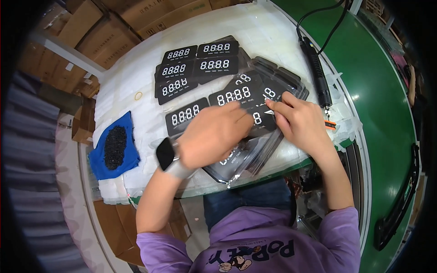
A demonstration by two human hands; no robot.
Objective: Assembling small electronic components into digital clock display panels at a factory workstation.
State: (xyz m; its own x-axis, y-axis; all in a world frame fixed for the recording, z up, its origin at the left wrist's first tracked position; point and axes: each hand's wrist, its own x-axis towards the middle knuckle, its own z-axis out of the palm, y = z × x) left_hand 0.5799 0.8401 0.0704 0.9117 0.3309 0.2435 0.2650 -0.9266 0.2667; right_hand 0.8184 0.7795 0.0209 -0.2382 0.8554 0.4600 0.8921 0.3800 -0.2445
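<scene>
Black display panels with white digit shapes lie in rows and overlapping stacks on the white-covered table. My left hand, a watch on its wrist, reaches over the near panels. Its fingers are curled and slightly blurred, and what they hold is hidden. On the right, my right hand has thumb and index finger pinched at the edge of a tilted black panel. Below my left hand, clear plastic film wraps or covers a near stack of panels.
A corded electric screwdriver lies at the table's right side, by an orange-and-black item. At left, small black pieces sit on a blue cloth. A rubber band lies nearby. Cardboard boxes stand behind.
</scene>
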